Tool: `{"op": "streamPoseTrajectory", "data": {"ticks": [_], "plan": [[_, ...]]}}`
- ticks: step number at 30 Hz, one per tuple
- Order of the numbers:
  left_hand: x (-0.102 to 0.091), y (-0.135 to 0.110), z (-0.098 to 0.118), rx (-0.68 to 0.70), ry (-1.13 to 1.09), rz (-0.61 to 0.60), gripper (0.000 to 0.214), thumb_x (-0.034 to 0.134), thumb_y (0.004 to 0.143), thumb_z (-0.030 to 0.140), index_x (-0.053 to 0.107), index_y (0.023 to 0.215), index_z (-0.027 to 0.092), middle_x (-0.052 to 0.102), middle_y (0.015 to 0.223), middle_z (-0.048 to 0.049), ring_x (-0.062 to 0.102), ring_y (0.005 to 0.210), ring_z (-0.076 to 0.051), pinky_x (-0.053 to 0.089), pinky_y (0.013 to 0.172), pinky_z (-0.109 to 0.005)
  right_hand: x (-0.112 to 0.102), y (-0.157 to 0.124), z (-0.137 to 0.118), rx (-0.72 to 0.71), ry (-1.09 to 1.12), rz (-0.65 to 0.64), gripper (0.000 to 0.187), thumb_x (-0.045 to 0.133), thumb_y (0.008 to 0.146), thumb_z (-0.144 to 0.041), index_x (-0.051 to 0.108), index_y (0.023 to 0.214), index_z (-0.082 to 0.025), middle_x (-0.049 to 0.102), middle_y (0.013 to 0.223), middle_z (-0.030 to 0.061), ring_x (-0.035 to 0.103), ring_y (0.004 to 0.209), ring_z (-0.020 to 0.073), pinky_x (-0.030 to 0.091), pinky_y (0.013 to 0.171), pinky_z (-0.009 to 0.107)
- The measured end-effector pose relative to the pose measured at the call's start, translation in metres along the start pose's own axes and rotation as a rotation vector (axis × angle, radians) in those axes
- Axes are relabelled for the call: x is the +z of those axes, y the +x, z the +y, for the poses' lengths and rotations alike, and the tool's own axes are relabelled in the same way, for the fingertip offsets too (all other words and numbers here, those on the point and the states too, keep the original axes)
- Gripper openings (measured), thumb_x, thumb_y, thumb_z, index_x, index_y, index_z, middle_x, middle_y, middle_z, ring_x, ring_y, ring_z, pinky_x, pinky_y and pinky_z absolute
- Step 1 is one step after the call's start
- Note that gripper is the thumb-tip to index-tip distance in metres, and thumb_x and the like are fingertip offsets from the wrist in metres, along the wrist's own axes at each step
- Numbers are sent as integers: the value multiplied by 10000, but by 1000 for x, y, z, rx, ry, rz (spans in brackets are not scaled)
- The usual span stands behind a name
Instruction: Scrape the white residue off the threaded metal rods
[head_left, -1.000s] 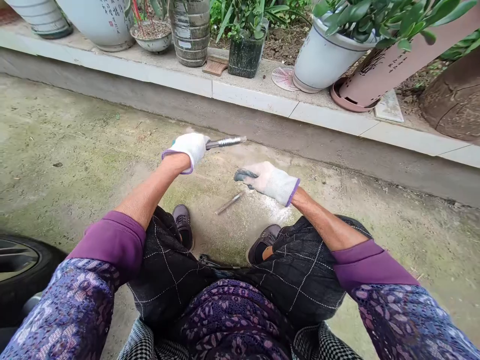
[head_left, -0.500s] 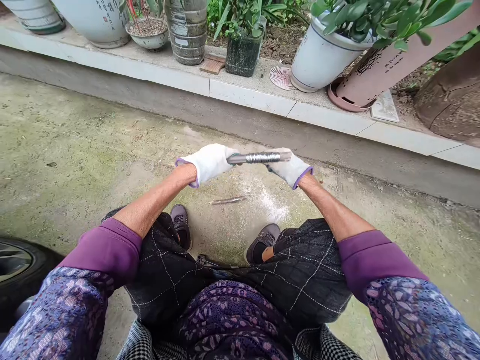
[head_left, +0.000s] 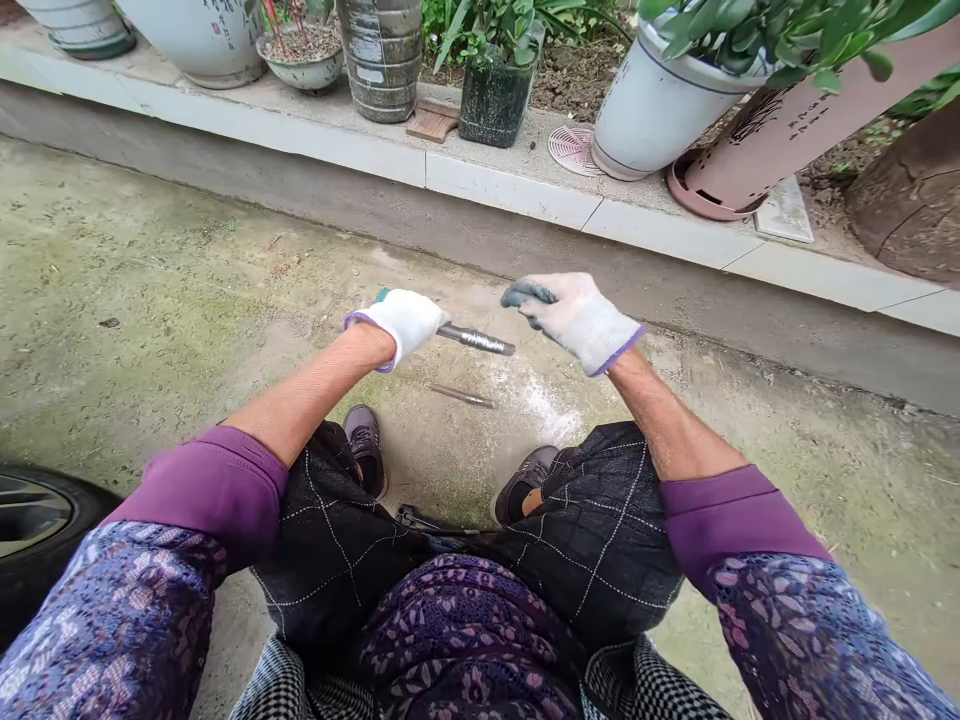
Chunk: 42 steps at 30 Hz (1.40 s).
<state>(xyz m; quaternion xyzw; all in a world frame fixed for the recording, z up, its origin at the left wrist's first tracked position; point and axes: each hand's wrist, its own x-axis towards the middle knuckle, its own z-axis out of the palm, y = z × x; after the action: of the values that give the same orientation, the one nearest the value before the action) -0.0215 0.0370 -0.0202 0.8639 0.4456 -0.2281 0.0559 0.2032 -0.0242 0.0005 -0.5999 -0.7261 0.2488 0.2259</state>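
Note:
My left hand (head_left: 407, 322), in a white work glove with purple cuff trim, is closed around a grey rod (head_left: 478, 341) with silvery wire wound about it. The wound end sticks out to the right and tilts slightly down. My right hand (head_left: 568, 312), in a similar glove with dark-coated fingers, is held to the right of the rod, apart from it. Its fingers are loosely bent, with nothing visible in them. A second, thinner-looking rod (head_left: 461, 396) with a shiny stretch lies on the concrete below, between my shoes.
White powder (head_left: 546, 405) is scattered on the concrete ground (head_left: 187, 290). Ahead runs a low tiled ledge (head_left: 510, 192) with several potted plants, including a white pot (head_left: 652, 110) and a pink planter (head_left: 765, 140). A car wheel (head_left: 52, 530) is at the left.
My right hand has come off the rod and moved slightly up and right, fingers loosened. The rod, in my left hand, has shifted left and its wound end has dipped.

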Motion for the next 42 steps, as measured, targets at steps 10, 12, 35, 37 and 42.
{"op": "streamPoseTrajectory", "data": {"ticks": [10,12,35,37,42], "plan": [[-32,-25,-1,39,-503,287,393,495,859,339,706,1165,211,689,791,-22,600,683,-143,442,659,-253,25,0,41,190,88,-89,310,496,819,-209,747,994,-160,655,696,22,506,536,112,396,540,259],[-28,-19,-12,-50,-484,301,389,486,864,334,711,1154,203,700,814,-44,614,715,-161,448,675,-266,37,-11,29,97,14,-180,297,500,850,-229,746,1012,-188,686,739,21,541,585,124,405,578,258],[-29,-19,-7,-30,-318,206,359,474,864,329,719,1113,244,685,762,-33,615,696,-171,439,681,-269,33,-17,21,55,-93,-199,295,503,882,-269,747,1033,-199,727,847,45,594,678,149,407,604,260],[-21,-12,-16,-74,-246,169,354,467,871,298,717,1115,241,691,767,-54,636,734,-191,452,711,-282,36,-25,7,-29,-168,-257,295,480,921,-302,749,991,-200,737,889,52,605,715,157,401,634,267],[0,3,-23,-88,-48,60,334,501,849,241,725,1096,223,702,830,-116,673,885,-271,481,789,-350,20,-17,-10,-75,-254,-211,257,514,885,-254,754,959,-200,704,783,31,569,662,157,374,608,280]]}}
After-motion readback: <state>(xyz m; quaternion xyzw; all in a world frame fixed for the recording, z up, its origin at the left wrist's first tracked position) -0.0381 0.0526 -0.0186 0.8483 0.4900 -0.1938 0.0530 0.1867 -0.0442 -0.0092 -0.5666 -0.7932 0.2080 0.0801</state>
